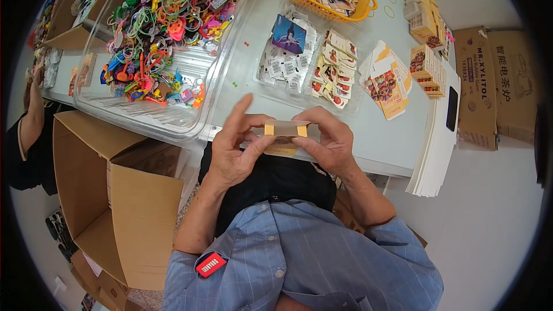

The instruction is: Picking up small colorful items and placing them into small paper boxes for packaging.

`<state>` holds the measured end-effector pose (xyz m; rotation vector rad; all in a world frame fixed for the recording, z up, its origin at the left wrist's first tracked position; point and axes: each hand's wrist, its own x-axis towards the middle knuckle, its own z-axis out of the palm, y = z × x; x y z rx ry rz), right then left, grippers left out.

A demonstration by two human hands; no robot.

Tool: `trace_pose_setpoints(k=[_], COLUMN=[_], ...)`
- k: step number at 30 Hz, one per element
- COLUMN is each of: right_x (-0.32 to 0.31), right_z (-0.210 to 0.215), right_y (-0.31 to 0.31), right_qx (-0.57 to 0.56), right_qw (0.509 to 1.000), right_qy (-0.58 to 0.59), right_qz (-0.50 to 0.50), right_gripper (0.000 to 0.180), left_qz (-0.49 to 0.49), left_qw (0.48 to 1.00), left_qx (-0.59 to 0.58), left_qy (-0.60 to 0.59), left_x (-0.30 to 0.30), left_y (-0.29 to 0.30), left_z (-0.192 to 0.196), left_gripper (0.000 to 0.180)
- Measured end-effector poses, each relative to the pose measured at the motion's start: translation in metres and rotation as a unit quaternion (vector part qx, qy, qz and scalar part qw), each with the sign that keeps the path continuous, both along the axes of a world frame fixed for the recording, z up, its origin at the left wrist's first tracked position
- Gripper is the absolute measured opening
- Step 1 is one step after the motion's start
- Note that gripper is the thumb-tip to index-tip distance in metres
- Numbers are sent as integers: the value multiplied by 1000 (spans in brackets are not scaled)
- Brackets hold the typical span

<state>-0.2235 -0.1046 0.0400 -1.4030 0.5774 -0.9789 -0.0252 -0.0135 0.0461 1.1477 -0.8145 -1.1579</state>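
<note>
Now left hand (233, 152) and right hand (331, 144): fingers pinching small box (286, 129), unclosed; stacked boxes (427, 68) look done, flat cards (391, 83) pending

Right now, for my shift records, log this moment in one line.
left hand, right hand: both holding small yellow cardboard box | box: open end showing | ahead: yellow plastic basket

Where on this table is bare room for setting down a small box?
Bare table between fanned cards, right hand and white sheets. Another gap, with tiny bits, between toy bin and packet tray. Crowded: that tray and the yellow basket.
</note>
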Motion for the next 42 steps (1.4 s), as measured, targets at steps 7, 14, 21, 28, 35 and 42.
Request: trace_pose_setpoints(k=[7, 14, 21, 28, 35, 42], right_x=[-10, -5, -7, -14, -12, -11], right_z=[5, 19, 15, 6, -3, 41], right_y=[-14, -9, -7, -10, -14, 3], right_qx=[-181, -23, 20, -86, -303, -236], right_qw=[978, 993, 994, 989, 945, 961], right_qy=[80, 102, 87, 107, 111, 143], right_qz=[70, 58, 67, 61, 49, 22], right_gripper=[24, 21, 20, 22, 32, 30], left_qz=[-83, -74, -72, -86, -79, 44], left_qw=[982, 986, 992, 985, 967, 990], left_qx=[-108, -83, -43, -74, -143, 72], left_qy=[-128, -121, -94, -130, -197, -110], left_x=[9, 8, 8, 9, 5, -2], left_y=[-8, -9, -12, -13, -12, 6], left_z=[-3, 0, 2, 1, -10, 12], left_gripper=[29, 23, 21, 19, 21, 35])
